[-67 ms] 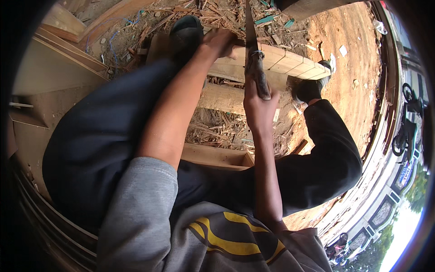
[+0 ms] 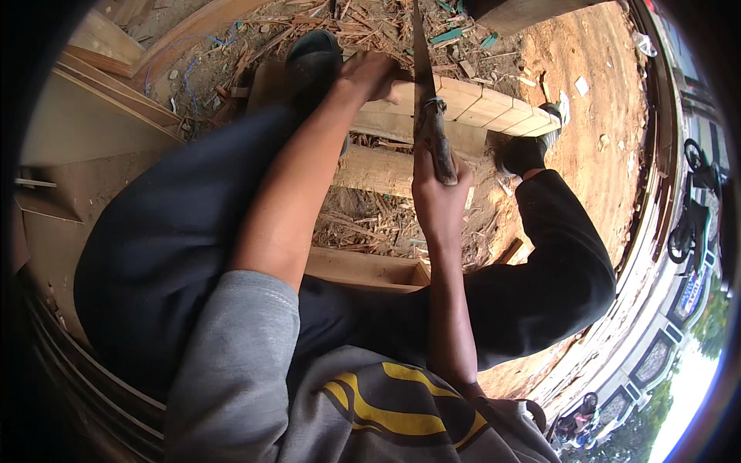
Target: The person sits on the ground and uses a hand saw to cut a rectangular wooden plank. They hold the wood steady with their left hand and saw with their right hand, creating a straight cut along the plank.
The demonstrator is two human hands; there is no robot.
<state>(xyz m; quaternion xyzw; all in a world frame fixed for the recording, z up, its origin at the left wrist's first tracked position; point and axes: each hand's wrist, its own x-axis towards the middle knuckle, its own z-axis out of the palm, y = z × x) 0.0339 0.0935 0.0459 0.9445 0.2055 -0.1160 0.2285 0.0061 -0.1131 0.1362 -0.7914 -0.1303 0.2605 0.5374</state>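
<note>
My right hand (image 2: 441,185) is wrapped round the dark handle of a handsaw (image 2: 423,65). The saw's blade points away from me and crosses a pale wooden board (image 2: 494,110). Several dark cross lines mark the board to the right of the blade. Just left of the blade, my left hand (image 2: 372,77) is closed over the board, its fingers partly hidden behind it. One shoe (image 2: 315,65) stands beside the left hand, and the other shoe (image 2: 532,150) is at the board's right end.
Below the board lies another timber (image 2: 374,168), with a wooden box-like frame (image 2: 367,268) nearer to me. Wood scraps (image 2: 355,216) litter the ground. Flat panels (image 2: 93,116) lean at the left, and a thick beam (image 2: 540,15) juts in at the top. Motorbikes (image 2: 698,197) stand far right.
My right hand has drawn the saw back toward me a little. The left hand keeps its place on the board.
</note>
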